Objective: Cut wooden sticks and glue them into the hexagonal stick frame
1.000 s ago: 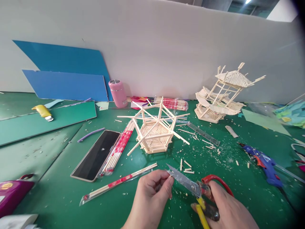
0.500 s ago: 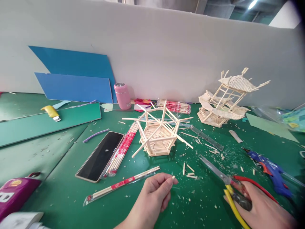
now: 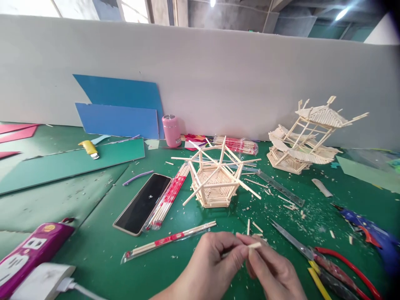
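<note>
Surface: green cutting mat (image 3: pixel 93 250), littered with wood chips.
Left hand (image 3: pixel 212 266): fingers pinched on short stick (image 3: pixel 253 246).
Right hand (image 3: pixel 271 273): fingertips meeting it, steadying.
Shears (image 3: pixel 315 258): laid down just right, freeing fingers.
Hexagonal model (image 3: pixel 217 187): straight ahead.

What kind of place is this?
Probably a craft or model-making workbench: a green cutting mat strewn with wood offcuts, a half-built stick model, a finished pavilion model and a blue glue gun.
</note>
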`<state>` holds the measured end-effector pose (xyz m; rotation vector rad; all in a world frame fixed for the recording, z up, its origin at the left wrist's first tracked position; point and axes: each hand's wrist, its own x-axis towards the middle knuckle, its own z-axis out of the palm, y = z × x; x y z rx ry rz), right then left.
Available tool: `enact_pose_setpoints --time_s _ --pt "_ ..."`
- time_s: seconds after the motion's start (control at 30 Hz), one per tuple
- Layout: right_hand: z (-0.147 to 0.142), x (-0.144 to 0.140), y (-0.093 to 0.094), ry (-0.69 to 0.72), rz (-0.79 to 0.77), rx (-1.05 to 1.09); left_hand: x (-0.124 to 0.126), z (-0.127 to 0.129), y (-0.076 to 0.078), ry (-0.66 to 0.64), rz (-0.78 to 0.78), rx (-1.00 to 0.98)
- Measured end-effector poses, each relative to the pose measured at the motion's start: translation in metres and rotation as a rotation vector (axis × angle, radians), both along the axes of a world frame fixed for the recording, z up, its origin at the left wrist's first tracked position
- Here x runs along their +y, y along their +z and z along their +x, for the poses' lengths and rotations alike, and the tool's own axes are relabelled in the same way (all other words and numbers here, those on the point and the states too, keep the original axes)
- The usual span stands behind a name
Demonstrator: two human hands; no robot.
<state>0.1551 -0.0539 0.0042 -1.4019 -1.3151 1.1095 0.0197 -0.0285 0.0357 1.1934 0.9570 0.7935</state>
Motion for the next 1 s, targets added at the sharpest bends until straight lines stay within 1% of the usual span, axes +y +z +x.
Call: enact_pose_setpoints --time_s 0.1,0.17,0.23,0.3,0.37,0.43,0.5,0.6,0.63,0.7,0.77,0.9,1.0 --pt "-0.014 0.008 -0.008 -0.011 -0.002 0.22 -0.001 -0.01 0.001 0.101 -0.01 0.055" --pt "-0.019 0.01 -0.01 -0.012 -0.01 0.305 -0.002 -0.017 -0.001 0.125 -0.018 0.064" --pt "-0.025 0.012 -0.009 0.009 -0.018 0.338 -0.001 -0.022 -0.004 0.111 -0.015 0.041" --pt "-0.032 0.016 -0.006 0.01 -0.027 0.322 0.0 -0.028 -0.007 0.105 -0.018 0.044" --pt "-0.036 0.023 -0.004 -0.017 -0.056 0.3 0.002 -0.034 -0.008 0.118 -0.041 0.116" --pt "-0.037 0.035 -0.004 -0.059 -0.092 0.328 0.005 -0.04 -0.01 0.151 -0.06 0.218" --pt "-0.037 0.048 -0.005 -0.082 -0.107 0.413 0.011 -0.048 -0.014 0.236 0.007 0.303" --pt "-0.037 0.062 -0.006 -0.052 -0.108 0.511 0.026 -0.056 -0.023 0.47 0.256 0.393" --pt "-0.038 0.065 -0.005 -0.04 -0.104 0.517 0.032 -0.058 -0.026 0.508 0.323 0.423" --pt "-0.041 0.069 -0.003 -0.034 -0.091 0.491 0.043 -0.058 -0.032 0.499 0.406 0.461" --pt "-0.043 0.071 -0.001 -0.03 -0.08 0.449 0.054 -0.056 -0.038 0.467 0.441 0.446" --pt "-0.046 0.075 -0.001 -0.008 -0.073 0.389 0.065 -0.051 -0.042 0.407 0.403 0.332" --pt "-0.046 0.079 -0.002 -0.018 -0.039 0.357 0.068 -0.051 -0.038 0.364 0.392 0.324"
